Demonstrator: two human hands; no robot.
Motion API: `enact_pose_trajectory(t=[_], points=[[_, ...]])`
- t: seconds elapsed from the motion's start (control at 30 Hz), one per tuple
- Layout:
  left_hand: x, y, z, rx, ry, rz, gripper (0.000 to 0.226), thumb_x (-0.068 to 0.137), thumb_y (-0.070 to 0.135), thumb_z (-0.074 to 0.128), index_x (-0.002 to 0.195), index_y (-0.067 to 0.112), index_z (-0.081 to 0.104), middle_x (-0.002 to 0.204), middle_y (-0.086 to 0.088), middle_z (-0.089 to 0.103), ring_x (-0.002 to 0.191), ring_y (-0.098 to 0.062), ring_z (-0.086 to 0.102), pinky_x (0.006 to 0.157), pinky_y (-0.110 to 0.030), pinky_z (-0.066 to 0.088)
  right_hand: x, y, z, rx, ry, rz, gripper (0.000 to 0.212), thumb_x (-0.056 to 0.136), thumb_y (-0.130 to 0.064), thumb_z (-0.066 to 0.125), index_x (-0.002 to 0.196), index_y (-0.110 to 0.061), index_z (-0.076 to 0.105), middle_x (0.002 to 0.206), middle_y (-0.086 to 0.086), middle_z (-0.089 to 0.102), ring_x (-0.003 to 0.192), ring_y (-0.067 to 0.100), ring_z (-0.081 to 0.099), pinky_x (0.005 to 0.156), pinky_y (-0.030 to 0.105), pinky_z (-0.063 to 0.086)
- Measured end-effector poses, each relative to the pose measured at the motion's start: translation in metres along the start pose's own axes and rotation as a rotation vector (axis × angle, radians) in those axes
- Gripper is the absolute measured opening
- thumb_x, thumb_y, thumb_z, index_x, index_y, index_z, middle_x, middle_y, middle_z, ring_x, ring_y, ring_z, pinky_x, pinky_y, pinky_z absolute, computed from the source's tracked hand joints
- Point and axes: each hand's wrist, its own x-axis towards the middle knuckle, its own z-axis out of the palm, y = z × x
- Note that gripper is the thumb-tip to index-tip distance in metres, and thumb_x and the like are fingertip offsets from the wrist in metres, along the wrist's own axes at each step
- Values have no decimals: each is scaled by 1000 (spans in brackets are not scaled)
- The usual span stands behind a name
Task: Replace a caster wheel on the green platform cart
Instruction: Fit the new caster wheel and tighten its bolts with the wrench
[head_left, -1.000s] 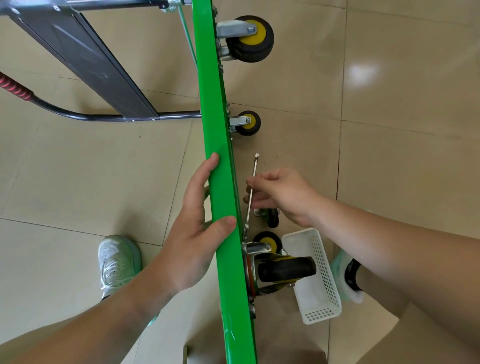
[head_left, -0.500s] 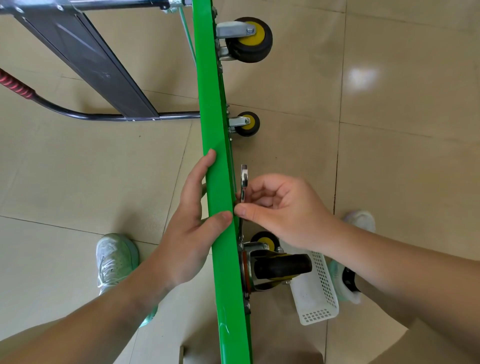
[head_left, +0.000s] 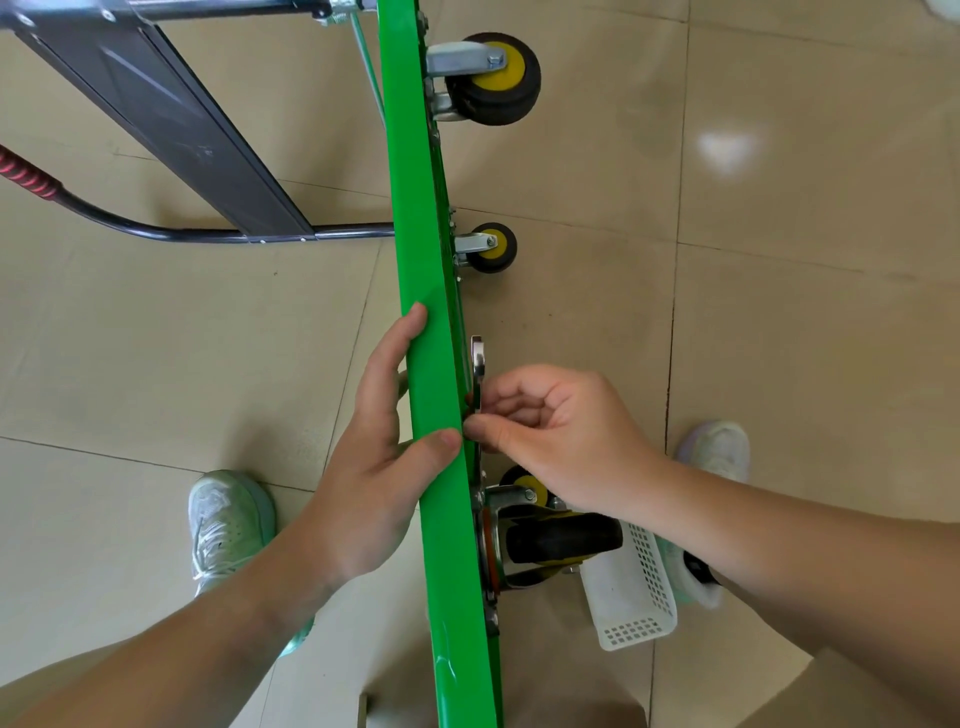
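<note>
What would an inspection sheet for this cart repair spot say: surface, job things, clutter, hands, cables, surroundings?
Surface: glossy beige tiled floor.
Job's things: green flat platform cart stands on edge; black-and-yellow caster wheels mounted on its underside; silver metal wrench against that underside.
Clutter: white perforated plastic basket on floor beside the nearest wheel.
Hands: left hand grips cart edge; right hand pinches wrench.
Cables: nothing seen.
Surroundings: dark grey flat metal panel, black bent tube with red grip, pale shoes.
</note>
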Motion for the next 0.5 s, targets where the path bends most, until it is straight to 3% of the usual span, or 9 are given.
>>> enact_pose_trajectory(t=[0.1, 0.23, 0.33, 0.5], points=[[0, 1, 1, -17, 1, -11, 81, 85, 29, 60, 155, 55, 27, 152, 30, 44, 138, -9, 48, 97, -15, 50, 8, 8, -1, 58, 37, 78, 15, 83, -21, 82, 95, -24, 73, 86, -2, 78, 77, 14, 76, 69, 23, 60], [1, 1, 2, -30, -7, -15, 81, 86, 25, 59, 156, 47, 26, 145, 35, 47, 128, 3, 53, 90, -12, 53, 33, 28, -3, 187, 62, 378, 12, 88, -19, 77, 96, -11, 73, 92, 12, 78, 84, 28, 77, 74, 37, 63], [3, 0, 1, -41, -3, -19, 80, 86, 25, 61, 153, 55, 29, 144, 34, 48, 128, -2, 55, 89, -16, 55, 46, 38, -1, 255, 39, 543, 15, 88, -19, 77, 95, -6, 73, 98, 16, 76, 82, 27, 76, 71, 33, 63], [2, 2, 0, -40, -6, -26, 80, 86, 25, 60, 155, 52, 29, 147, 33, 46, 134, -2, 50, 90, -14, 54, 57, 33, -4, 219, 37, 517, 12, 90, -15, 76, 96, -4, 73, 95, 19, 76, 80, 28, 76, 72, 35, 63]])
